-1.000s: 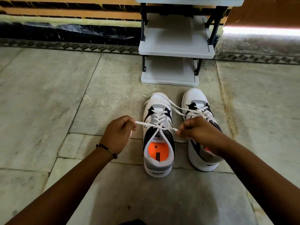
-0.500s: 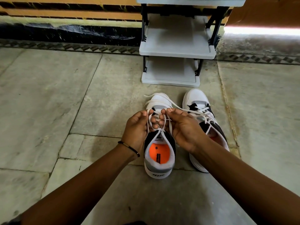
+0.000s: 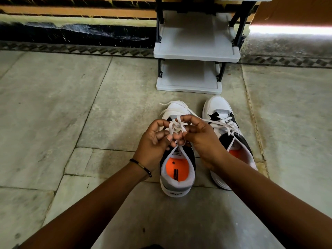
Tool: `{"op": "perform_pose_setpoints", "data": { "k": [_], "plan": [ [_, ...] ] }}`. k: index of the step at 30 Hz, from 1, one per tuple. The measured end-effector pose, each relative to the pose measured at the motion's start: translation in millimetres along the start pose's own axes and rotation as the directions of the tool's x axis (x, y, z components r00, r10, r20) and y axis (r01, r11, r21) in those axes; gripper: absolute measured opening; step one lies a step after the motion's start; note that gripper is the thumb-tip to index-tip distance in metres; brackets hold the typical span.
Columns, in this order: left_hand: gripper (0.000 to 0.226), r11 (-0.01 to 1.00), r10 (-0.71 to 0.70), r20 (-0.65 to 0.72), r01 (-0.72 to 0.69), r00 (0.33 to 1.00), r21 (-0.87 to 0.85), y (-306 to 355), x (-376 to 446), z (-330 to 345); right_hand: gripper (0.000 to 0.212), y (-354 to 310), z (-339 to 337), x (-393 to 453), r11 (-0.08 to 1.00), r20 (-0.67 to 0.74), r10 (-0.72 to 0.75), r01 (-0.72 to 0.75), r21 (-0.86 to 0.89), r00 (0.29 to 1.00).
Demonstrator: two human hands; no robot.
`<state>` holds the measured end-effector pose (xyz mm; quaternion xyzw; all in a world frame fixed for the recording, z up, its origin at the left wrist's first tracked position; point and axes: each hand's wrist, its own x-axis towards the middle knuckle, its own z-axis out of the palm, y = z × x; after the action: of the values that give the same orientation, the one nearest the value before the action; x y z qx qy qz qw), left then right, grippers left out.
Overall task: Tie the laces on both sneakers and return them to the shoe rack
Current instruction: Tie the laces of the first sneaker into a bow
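Down on the stone floor, 2 white-and-black sneakers stand side by side, toes toward the grey shoe rack just beyond them. Both hands meet over the left sneaker, whose orange insole shows through its open collar. The left hand has its fingers curled inward, thumb and forefinger pinched on a small loop of the white lace. The right hand is likewise curled, fingertips pressed on the lace where it crosses beside that loop — the 2 hands touch at the knuckles. A thin dark bracelet circles the left wrist. The right sneaker sits just beside the first, partly hidden by the right forearm; its laces lie loose across the tongue, one strand trailing toward the hands. The rack's 2 visible shelves hold nothing.
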<state>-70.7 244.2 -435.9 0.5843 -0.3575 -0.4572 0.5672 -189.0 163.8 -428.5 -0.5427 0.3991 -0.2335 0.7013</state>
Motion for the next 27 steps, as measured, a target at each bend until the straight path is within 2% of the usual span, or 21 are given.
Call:
{"op": "perform_pose_setpoints", "data": {
  "k": [3,7,11,15,17,21,24,27],
  "plan": [
    [0.018,1.000,-0.024,-0.019,0.024,1.000,-0.015,-4,3,-3,0.034,0,-1,-1,1.000,-0.034,-0.015,0.015,-0.009,0.999],
    [0.016,0.998,-0.021,0.064,0.025,0.998,-0.061,-3,5,-7,0.024,3,-5,-1,0.990,-0.075,0.045,-0.034,0.134,0.996],
    [0.016,0.999,0.001,0.118,0.005,0.993,-0.049,-1,4,-7,0.014,6,-6,-4,0.974,-0.066,0.034,-0.018,0.224,0.997],
    [0.017,0.992,-0.087,0.107,0.096,0.990,-0.087,5,7,-7,0.017,7,-5,-4,0.967,-0.026,0.011,-0.004,0.253,1.000],
    [0.022,0.989,-0.138,0.115,0.143,0.984,-0.036,7,10,-9,0.018,7,-6,-2,0.985,0.016,-0.029,0.026,0.168,0.999],
    [0.027,0.979,-0.199,0.118,0.192,0.973,0.064,9,16,-13,0.013,3,-14,1,0.981,0.147,-0.135,0.154,-0.121,0.980],
    [0.023,0.970,-0.245,0.121,0.242,0.962,0.037,11,18,-12,0.015,-3,-21,1,0.965,0.245,-0.146,0.192,-0.176,0.958],
    [0.020,0.966,-0.257,0.139,0.250,0.956,0.066,11,18,-11,0.013,-5,-24,1,0.929,0.278,-0.170,0.247,-0.274,0.945]
  ]
}}
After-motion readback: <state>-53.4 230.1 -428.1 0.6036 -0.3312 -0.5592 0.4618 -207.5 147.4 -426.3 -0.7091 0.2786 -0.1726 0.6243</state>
